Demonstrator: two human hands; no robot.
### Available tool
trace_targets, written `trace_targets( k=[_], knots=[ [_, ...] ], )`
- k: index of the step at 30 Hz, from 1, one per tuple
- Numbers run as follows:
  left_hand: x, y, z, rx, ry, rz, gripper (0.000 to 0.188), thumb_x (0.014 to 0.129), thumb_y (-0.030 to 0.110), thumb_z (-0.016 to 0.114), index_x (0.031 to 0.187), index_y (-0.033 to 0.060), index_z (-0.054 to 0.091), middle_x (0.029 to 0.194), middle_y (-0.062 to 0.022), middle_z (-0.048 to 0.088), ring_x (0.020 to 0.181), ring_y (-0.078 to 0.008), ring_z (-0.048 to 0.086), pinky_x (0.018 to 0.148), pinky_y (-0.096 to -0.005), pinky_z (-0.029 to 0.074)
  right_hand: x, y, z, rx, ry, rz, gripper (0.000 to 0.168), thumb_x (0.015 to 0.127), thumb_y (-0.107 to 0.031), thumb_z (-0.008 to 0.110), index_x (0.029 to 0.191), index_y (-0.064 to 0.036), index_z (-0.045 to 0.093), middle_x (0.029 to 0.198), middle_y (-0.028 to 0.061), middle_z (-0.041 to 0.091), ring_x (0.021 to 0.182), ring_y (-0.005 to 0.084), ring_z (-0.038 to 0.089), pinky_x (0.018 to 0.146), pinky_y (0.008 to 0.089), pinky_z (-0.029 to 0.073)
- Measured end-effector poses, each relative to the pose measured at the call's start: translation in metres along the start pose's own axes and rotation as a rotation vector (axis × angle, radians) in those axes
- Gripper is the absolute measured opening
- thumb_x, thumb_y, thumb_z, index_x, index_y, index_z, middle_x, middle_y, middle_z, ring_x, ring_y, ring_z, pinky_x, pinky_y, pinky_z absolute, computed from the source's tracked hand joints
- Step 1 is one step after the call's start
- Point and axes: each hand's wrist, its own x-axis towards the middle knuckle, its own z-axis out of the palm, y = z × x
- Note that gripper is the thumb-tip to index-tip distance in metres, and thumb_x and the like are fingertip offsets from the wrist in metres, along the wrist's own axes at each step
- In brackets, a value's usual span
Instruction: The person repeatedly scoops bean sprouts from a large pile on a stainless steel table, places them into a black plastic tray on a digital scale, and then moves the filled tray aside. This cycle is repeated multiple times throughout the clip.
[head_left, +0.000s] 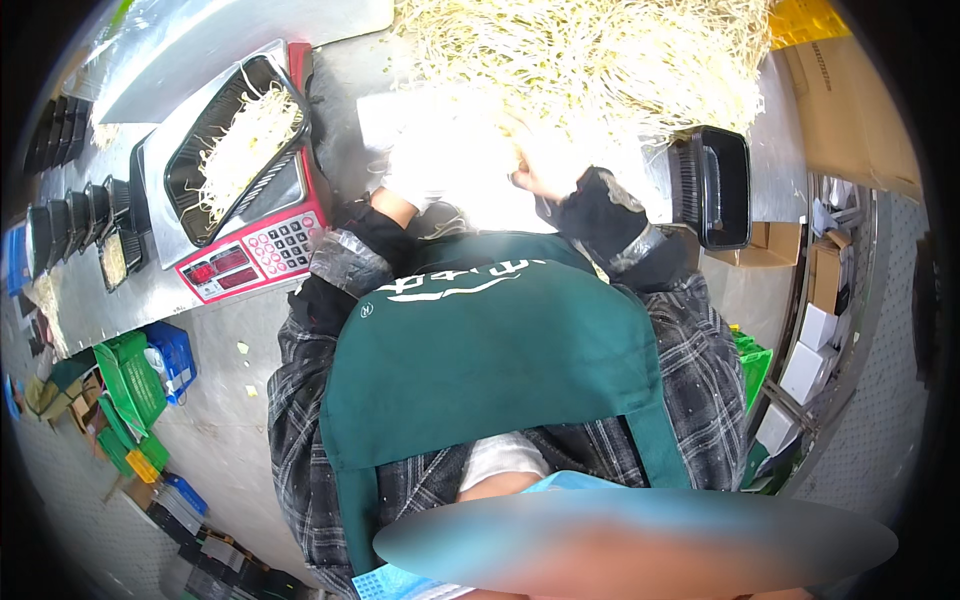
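My left hand (418, 174) and my right hand (546, 171) are over the metal table in front of me, close to the near edge of a large heap of bean sprouts (600, 60). Strong glare washes out both hands and whatever lies between them, so I cannot tell what either one holds. Left of my left hand, a red and silver digital scale (315, 180) carries a black plastic tray (184, 176) partly filled with sprouts (251, 142). To the right of my right hand stands a black plastic tray (726, 187) at the table's edge.
Several black trays (79, 217) stand in a row at the far left, with a small sprout-filled tray (114, 261) beside them. A cardboard box (855, 112) is at upper right. Green and blue crates (131, 379) sit on the floor at left.
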Motion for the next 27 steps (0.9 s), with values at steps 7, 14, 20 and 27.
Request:
trace_targets(
  k=[7,14,20,27],
  knots=[
    [0.022,-0.033,-0.016,-0.006,0.415,-0.155,0.025,0.075,0.016,0.058,0.099,0.0094,0.057,0.095,-0.0148,0.054,0.091,-0.0298,0.051,0.079,-0.0376,0.041,0.004,0.036,-0.097,0.533,0.138,0.147,0.042,0.071,-0.008,0.061,0.112,-0.006,0.052,0.094,0.004,0.057,0.086,0.0117,0.054,0.075,0.0248,0.045],
    [0.073,-0.074,0.018,0.353,0.185,-0.059,0.036,0.073,0.023,0.059,0.106,0.0107,0.056,0.103,-0.0105,0.058,0.096,-0.0269,0.052,0.085,-0.0342,0.04,0.008,0.051,-0.124,0.816,0.257,0.127,0.039,0.076,-0.008,0.06,0.114,-0.007,0.051,0.099,0.0001,0.056,0.088,0.0067,0.052,0.077,0.0211,0.042],
    [0.037,0.007,-0.03,0.012,0.117,-0.264,0.035,0.069,0.01,0.06,0.104,0.0105,0.055,0.096,-0.0132,0.058,0.095,-0.0306,0.054,0.082,-0.0373,0.042,0.014,0.026,-0.13,0.902,0.29,0.122,0.044,0.075,-0.01,0.061,0.117,-0.006,0.049,0.095,0.0016,0.057,0.084,0.0077,0.053,0.073,0.0222,0.044],
    [-0.046,0.025,-0.018,0.203,-0.066,0.178,0.043,0.073,0.005,0.049,0.115,0.0134,0.052,0.101,-0.0118,0.054,0.09,-0.0268,0.053,0.078,-0.0354,0.043,0.045,0.024,-0.035,0.541,-0.012,-0.068,0.057,0.072,-0.033,0.065,0.119,-0.005,0.046,0.103,0.0127,0.057,0.092,0.0229,0.055,0.08,0.0348,0.044]
  ],
)
